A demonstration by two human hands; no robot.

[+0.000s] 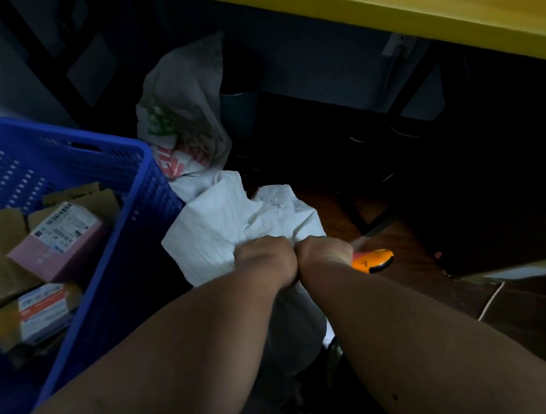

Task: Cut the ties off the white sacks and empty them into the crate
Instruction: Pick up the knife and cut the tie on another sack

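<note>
A white woven sack (231, 216) stands on the floor right of the blue plastic crate (133, 215). My left hand (266, 255) is clenched on the sack's gathered neck. Pressed against it, my right hand (325, 251) grips an orange-handled cutter (373, 260) whose handle sticks out to the right; the blade is hidden. No tie is visible. A second white sack (182, 111) with green and red print stands farther back, under the table. The crate holds several small cardboard boxes and parcels (57, 239).
A yellow table edge (346, 6) runs across the top, with dark metal legs (400, 105) below. The wooden floor (422, 284) to the right is dim. A thin cord (491, 299) lies on it, beside a dark cabinet or box (507, 245).
</note>
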